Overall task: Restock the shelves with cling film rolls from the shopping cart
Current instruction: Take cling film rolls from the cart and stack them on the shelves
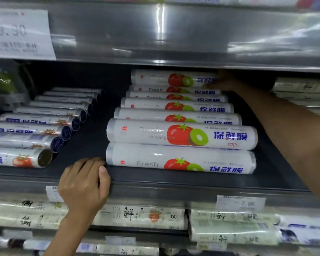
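Back roll (174,78) is being set atop the row's far end, long axis left-right | right hand (222,82) is being closed on its right end, nearer | left hand (85,185), curled empty, is resting on shelf edge (174,183) beside front roll (181,159).

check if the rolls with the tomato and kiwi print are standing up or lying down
Lying down: the tomato and kiwi rolls lie on their sides across the dark shelf, stacked and lined up front to back.

1. Dark shelf (92,143); holds a central column of white cling film rolls (181,134), lying crosswise, front to back.
2. Left side: slimmer rolls (31,130), angled row; ends facing right.
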The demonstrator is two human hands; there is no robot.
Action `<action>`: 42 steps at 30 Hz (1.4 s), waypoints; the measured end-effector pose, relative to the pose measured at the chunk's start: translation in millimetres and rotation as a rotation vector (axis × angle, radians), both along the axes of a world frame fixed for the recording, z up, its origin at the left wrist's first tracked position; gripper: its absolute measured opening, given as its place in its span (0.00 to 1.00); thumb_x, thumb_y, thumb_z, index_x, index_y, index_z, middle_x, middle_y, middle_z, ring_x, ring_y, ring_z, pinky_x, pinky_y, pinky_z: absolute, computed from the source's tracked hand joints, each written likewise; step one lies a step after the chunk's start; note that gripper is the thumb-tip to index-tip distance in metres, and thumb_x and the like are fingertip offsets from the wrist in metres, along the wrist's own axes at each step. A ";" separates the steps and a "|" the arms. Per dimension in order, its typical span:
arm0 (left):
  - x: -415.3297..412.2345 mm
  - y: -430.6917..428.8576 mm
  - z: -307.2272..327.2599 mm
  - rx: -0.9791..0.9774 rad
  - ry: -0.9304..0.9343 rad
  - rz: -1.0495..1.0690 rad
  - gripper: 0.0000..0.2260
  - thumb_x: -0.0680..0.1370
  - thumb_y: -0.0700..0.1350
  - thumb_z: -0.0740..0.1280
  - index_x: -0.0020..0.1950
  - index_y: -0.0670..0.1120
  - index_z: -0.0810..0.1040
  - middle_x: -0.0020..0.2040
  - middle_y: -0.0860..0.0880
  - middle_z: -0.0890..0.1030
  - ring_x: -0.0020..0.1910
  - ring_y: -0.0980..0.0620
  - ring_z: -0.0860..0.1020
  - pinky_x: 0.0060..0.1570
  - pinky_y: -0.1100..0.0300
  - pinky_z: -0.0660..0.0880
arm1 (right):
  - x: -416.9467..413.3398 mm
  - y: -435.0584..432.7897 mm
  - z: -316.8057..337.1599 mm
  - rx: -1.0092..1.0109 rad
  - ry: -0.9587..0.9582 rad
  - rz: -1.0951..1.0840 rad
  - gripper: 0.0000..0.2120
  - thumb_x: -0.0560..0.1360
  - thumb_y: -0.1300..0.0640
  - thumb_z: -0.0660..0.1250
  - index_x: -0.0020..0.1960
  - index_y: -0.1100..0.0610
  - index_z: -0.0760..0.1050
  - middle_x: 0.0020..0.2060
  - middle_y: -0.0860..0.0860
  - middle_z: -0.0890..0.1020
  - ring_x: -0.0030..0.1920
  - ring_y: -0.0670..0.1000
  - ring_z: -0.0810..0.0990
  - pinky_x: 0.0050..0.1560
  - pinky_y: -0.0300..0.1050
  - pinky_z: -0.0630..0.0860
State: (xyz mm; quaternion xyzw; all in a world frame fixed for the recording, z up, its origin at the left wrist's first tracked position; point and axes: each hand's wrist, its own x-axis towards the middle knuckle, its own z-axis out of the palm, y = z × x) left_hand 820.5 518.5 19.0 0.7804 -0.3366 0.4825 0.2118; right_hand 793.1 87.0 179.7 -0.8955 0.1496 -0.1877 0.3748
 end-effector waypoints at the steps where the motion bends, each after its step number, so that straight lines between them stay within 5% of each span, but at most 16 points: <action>1: -1.8 0.7 -0.9 -0.013 -0.036 0.005 0.20 0.80 0.41 0.52 0.37 0.38 0.80 0.35 0.43 0.82 0.34 0.41 0.79 0.33 0.53 0.64 | -3.7 2.4 1.5 -0.011 0.000 -0.032 0.26 0.71 0.67 0.71 0.68 0.66 0.69 0.63 0.62 0.76 0.63 0.57 0.75 0.62 0.43 0.73; 5: -3.9 -0.4 4.3 0.011 -0.060 0.007 0.20 0.79 0.41 0.52 0.36 0.38 0.79 0.34 0.42 0.81 0.33 0.41 0.78 0.33 0.53 0.62 | -10.6 5.2 0.6 -0.039 -0.025 -0.106 0.29 0.69 0.64 0.74 0.67 0.65 0.69 0.63 0.59 0.75 0.61 0.52 0.74 0.53 0.31 0.73; 12: -3.0 0.8 2.8 0.001 -0.039 0.031 0.20 0.79 0.41 0.52 0.37 0.37 0.80 0.35 0.42 0.81 0.33 0.41 0.78 0.32 0.53 0.63 | -8.3 9.7 -5.7 -0.096 -0.061 -0.231 0.33 0.67 0.55 0.77 0.68 0.61 0.70 0.65 0.59 0.74 0.65 0.56 0.73 0.67 0.50 0.69; 16: -2.8 0.5 2.5 0.006 -0.062 0.032 0.19 0.79 0.40 0.52 0.37 0.38 0.80 0.35 0.42 0.82 0.34 0.41 0.78 0.32 0.53 0.63 | -8.1 16.2 -7.7 -0.044 -0.103 -0.200 0.28 0.69 0.60 0.75 0.66 0.61 0.72 0.63 0.58 0.76 0.63 0.55 0.75 0.63 0.45 0.70; 34: -3.6 0.0 4.4 0.021 -0.010 0.048 0.20 0.79 0.41 0.51 0.36 0.39 0.79 0.36 0.44 0.82 0.34 0.42 0.78 0.32 0.54 0.63 | -10.8 23.5 -10.2 0.028 0.002 -0.273 0.31 0.70 0.47 0.73 0.68 0.58 0.69 0.67 0.56 0.73 0.67 0.54 0.71 0.63 0.40 0.66; 38: -4.7 1.7 5.3 0.045 0.039 0.059 0.20 0.79 0.42 0.51 0.38 0.40 0.79 0.38 0.44 0.82 0.34 0.43 0.77 0.32 0.54 0.63 | -37.3 38.6 -1.1 0.089 -0.070 -0.335 0.16 0.78 0.48 0.63 0.62 0.55 0.72 0.60 0.53 0.76 0.62 0.53 0.73 0.63 0.44 0.68; 42: -11.9 5.1 17.9 0.100 0.166 0.024 0.20 0.81 0.44 0.51 0.39 0.39 0.79 0.37 0.43 0.81 0.34 0.43 0.76 0.32 0.54 0.66 | -107.6 66.0 -4.0 0.025 -0.218 -0.458 0.13 0.80 0.54 0.59 0.62 0.58 0.73 0.61 0.53 0.75 0.59 0.51 0.72 0.63 0.41 0.64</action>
